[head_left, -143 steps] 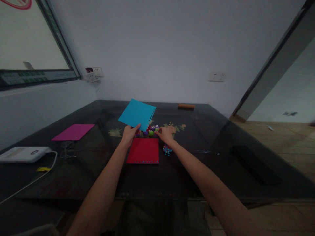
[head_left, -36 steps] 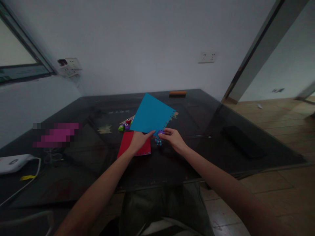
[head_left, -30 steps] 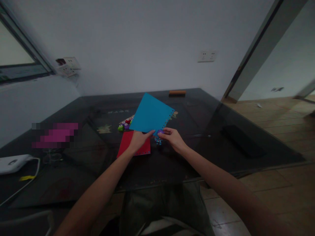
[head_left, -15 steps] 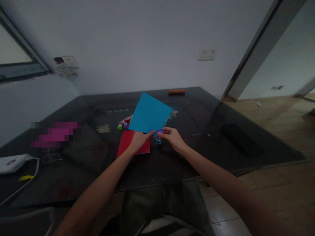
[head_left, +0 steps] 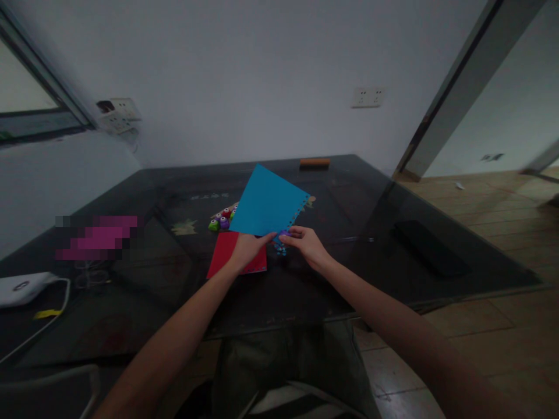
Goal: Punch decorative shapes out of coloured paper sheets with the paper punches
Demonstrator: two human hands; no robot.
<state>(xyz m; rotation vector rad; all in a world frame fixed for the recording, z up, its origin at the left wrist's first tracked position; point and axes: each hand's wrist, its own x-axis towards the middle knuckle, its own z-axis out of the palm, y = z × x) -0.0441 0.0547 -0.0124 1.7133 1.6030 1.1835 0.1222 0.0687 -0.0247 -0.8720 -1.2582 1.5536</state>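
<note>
We're holding the blue sheet (head_left: 267, 202) up off the bench (head_left: 332, 273), tilted, with our left hand (head_left: 245, 249) pinching its near corner; that grip is closed on the paper. Our right hand (head_left: 306, 244) is closed around a small purple punch (head_left: 284, 234) at the sheet's lower right edge, just beside the row of holes already running along that edge.

Compared with half a second ago, almost nothing is moving: the sheet is sitting at the same tilt and both hands are keeping their places. Against the oldest frame, the change is bigger: our right hand was then down among the loose punches, and it's now carrying the purple one at the paper's edge. We read that as working on the next hole in the row, though the slot itself is too small to see.

Under our left wrist, the red sheet (head_left: 227, 251) is lying flat. The remaining coloured punches (head_left: 222, 219) are clustered behind it, and blue cut-outs (head_left: 280, 250) are lying near our right hand. An orange block (head_left: 315, 163) is sitting at the far edge, well apart.
</note>
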